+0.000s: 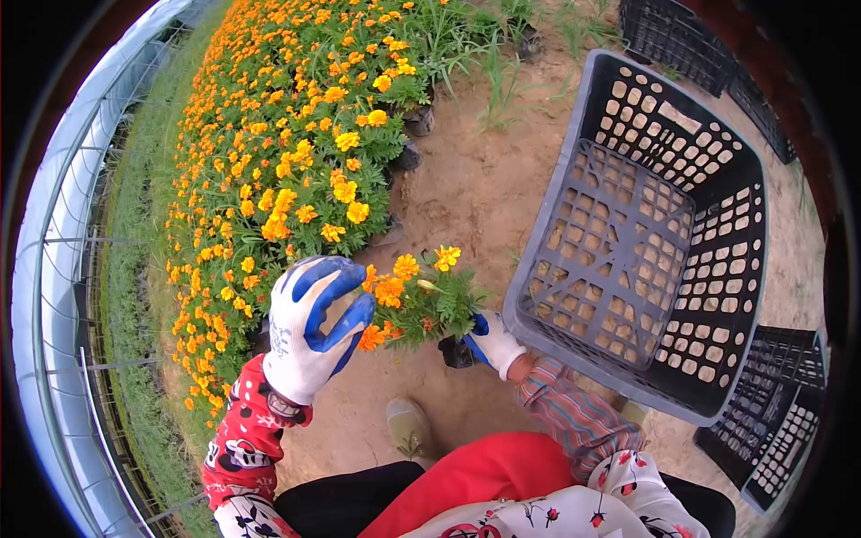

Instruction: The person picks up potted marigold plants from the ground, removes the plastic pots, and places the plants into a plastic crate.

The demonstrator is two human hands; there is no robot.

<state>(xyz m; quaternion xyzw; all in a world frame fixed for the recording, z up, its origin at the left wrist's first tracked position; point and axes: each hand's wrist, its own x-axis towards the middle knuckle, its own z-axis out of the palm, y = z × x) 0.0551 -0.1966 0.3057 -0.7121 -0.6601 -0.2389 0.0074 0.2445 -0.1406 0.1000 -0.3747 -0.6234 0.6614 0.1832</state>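
The potted marigold [432,305] is held above the bare ground [466,193], between the right edge of the flower bed [269,179] and the near left corner of the black crate [619,260]. Its leaves hide most of the pot's rim. The right hand [489,342] grips the pot, its fingertips partly hidden. The left hand [318,314] is open, fingers curved beside the orange blooms; whether it touches them is unclear. More crates [771,412] are cut off by the dark border.
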